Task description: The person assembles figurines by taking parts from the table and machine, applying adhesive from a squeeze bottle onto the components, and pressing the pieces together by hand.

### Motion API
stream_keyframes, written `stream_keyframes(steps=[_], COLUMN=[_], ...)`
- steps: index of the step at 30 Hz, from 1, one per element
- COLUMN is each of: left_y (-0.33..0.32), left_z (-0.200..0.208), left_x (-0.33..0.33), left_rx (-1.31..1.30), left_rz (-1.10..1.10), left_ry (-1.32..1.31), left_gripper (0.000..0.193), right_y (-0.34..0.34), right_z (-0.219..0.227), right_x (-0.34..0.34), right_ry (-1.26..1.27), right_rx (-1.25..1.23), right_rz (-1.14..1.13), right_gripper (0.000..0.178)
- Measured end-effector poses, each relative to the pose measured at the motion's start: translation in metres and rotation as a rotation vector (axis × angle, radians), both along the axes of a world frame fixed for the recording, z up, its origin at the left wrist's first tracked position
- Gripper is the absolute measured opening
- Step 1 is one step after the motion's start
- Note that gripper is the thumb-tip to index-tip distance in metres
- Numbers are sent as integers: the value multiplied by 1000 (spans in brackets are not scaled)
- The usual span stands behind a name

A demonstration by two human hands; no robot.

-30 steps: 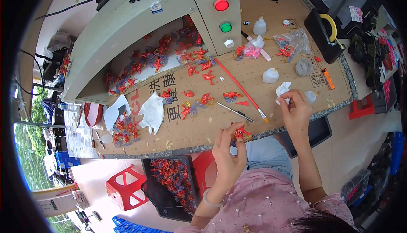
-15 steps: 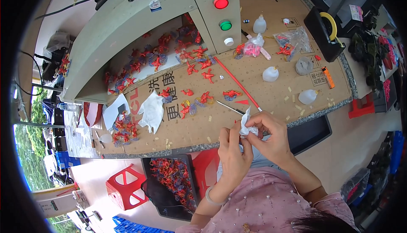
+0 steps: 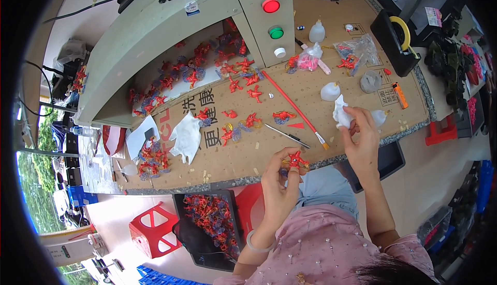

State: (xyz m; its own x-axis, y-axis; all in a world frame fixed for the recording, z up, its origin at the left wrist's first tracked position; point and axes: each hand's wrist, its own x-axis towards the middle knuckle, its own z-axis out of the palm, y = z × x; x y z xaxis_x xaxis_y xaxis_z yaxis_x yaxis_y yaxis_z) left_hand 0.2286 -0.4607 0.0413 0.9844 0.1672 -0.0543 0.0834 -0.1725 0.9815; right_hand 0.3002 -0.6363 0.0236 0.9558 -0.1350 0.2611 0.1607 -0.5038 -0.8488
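Observation:
My left hand (image 3: 279,184) is closed around a small red figurine (image 3: 296,159) with a bluish-purple part, held just off the table's front edge. Pinched between the thumb and fingers of my right hand (image 3: 363,139) is a crumpled white tissue (image 3: 340,113), raised apart from the figurine, beside a white squeeze bottle (image 3: 330,91). Another bottle (image 3: 380,117) is partly hidden behind that hand. On the cardboard between the hands lie a red-handled paintbrush (image 3: 303,115) and a thin pointed tool (image 3: 286,135). More red figurines (image 3: 251,120) lie farther left.
A grey arched machine (image 3: 171,23) with red and green buttons stands at the back left, many figurines inside. Another white cloth (image 3: 185,136) lies in front of it. At the right are an orange lighter (image 3: 400,95) and a tape dispenser (image 3: 396,41). A figurine-filled bin (image 3: 212,223) sits below.
My hands have parted. The right hand has carried the tissue away to the right and farther off; the figurine in my left hand now shows. The paintbrush's bristles are uncovered.

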Motion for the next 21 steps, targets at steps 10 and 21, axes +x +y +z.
stream_keyframes(steps=[10,21], left_y=[-4,-4], left_z=[0,-3], left_x=[-1,-3], left_rx=[185,199], left_rz=[11,-50], left_ry=[-72,-156], left_gripper=[36,38], right_y=[31,34], right_z=[2,7], right_x=[-42,-36], right_ry=[376,551], right_rx=[692,870], right_rz=[460,455], right_gripper=[20,15])
